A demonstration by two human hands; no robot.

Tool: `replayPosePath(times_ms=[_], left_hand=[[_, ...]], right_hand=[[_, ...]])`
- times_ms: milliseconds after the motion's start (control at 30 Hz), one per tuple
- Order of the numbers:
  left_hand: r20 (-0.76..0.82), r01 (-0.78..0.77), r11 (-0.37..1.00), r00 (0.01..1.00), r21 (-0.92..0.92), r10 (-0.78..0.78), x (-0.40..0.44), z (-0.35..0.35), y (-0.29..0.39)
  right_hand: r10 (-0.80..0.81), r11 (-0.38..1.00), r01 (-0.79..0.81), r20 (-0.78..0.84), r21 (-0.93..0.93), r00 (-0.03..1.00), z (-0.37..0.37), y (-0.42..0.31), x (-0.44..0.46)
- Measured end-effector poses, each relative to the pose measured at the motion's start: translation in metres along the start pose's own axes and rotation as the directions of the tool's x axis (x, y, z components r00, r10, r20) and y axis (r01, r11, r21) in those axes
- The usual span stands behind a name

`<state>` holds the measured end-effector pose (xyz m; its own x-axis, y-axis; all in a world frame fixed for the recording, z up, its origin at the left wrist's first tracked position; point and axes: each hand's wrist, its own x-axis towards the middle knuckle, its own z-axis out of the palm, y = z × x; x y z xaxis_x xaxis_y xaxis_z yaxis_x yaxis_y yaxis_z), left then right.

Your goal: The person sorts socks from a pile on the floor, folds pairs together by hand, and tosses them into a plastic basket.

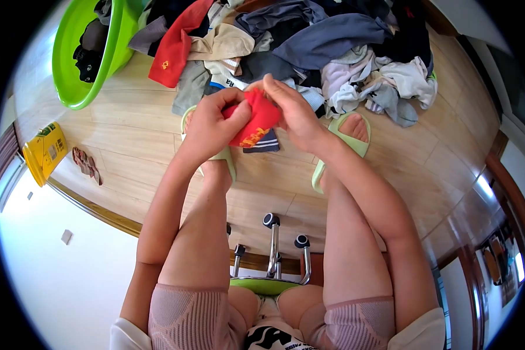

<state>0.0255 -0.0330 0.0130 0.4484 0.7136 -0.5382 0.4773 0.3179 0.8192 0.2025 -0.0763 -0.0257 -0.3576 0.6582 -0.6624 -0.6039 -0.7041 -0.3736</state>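
One pile of clothes and socks [332, 49], too tangled to count, spreads over the floor, with one long red sock [172, 58] at its left part. To its left stands one green basin [70, 87], several dark pieces inside, their number unclear. One green seat [262, 284] shows between the two legs, at least three casters [271, 220] ahead of it. One yellow container [45, 153] lies at far left. Two feet wear two pale green slippers [361, 140]. Two hands meet over the floor between them: the left hand [216, 122] is closed, thumb and fingers pinching one red bundle [261, 119] with yellow lettering; the right hand [294, 111] is half open, thumb raised, its fingers partly hidden against the bundle's other side. Just below the bundle lies one dark striped piece [263, 143]
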Motion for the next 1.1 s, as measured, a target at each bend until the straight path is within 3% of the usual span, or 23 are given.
replayPosePath(times_ms=[33, 100, 133, 300, 333, 433, 567, 733, 867, 967, 1100], left_hand=[[-0.063, -0.046, 0.996, 0.997, 0.072, 0.050, 0.001, 0.001, -0.004], [-0.119, -0.057, 0.998, 0.991, 0.017, 0.059, 0.002, 0.001, -0.011], [-0.175, -0.057, 0.998, 0.983, 0.006, 0.058, 0.002, 0.000, -0.013], [-0.413, -0.266, 0.927, 0.900, -0.264, 0.140, 0.002, -0.012, -0.015], [-0.329, -0.291, 0.906, 0.926, -0.308, 0.186, -0.002, -0.020, -0.017], [-0.286, -0.323, 0.887, 0.930, -0.331, 0.232, -0.011, -0.021, -0.021], [-0.286, -0.268, 0.874, 0.945, -0.404, 0.158, -0.013, -0.018, -0.017], [-0.338, -0.355, 0.916, 0.899, -0.188, 0.279, -0.010, -0.018, -0.030], [-0.408, -0.494, 0.864, 0.772, 0.096, 0.487, -0.008, -0.019, -0.033], [-0.479, -0.483, 0.876, 0.768, 0.005, 0.426, -0.010, -0.019, -0.028], [-0.498, -0.498, 0.867, 0.757, -0.019, 0.424, -0.009, -0.020, -0.028]], right_hand=[[-0.022, 0.997, 0.026, 0.058, -0.070, 0.998, 0.003, -0.005, -0.004], [-0.051, 0.976, 0.087, 0.176, -0.202, 0.983, 0.008, -0.009, -0.010], [-0.183, 0.903, 0.263, 0.250, -0.341, 0.951, 0.004, -0.005, -0.004], [-0.112, 0.982, 0.130, 0.129, -0.135, 0.985, 0.009, -0.007, -0.001], [-0.118, 0.987, 0.128, 0.106, -0.098, 0.987, 0.012, -0.008, -0.002], [-0.150, 0.985, 0.155, 0.080, -0.073, 0.986, 0.017, -0.008, 0.000], [-0.138, 0.988, 0.142, 0.060, -0.059, 0.989, 0.019, -0.008, 0.002], [-0.098, 0.994, 0.098, 0.015, -0.047, 0.995, 0.022, -0.009, 0.003], [0.143, 0.939, -0.058, 0.230, -0.339, 0.963, 0.024, -0.026, 0.002], [0.228, 0.851, -0.048, 0.286, -0.523, 0.931, 0.030, -0.044, 0.003], [0.305, 0.791, -0.048, 0.325, -0.611, 0.895, 0.038, -0.049, 0.004]])
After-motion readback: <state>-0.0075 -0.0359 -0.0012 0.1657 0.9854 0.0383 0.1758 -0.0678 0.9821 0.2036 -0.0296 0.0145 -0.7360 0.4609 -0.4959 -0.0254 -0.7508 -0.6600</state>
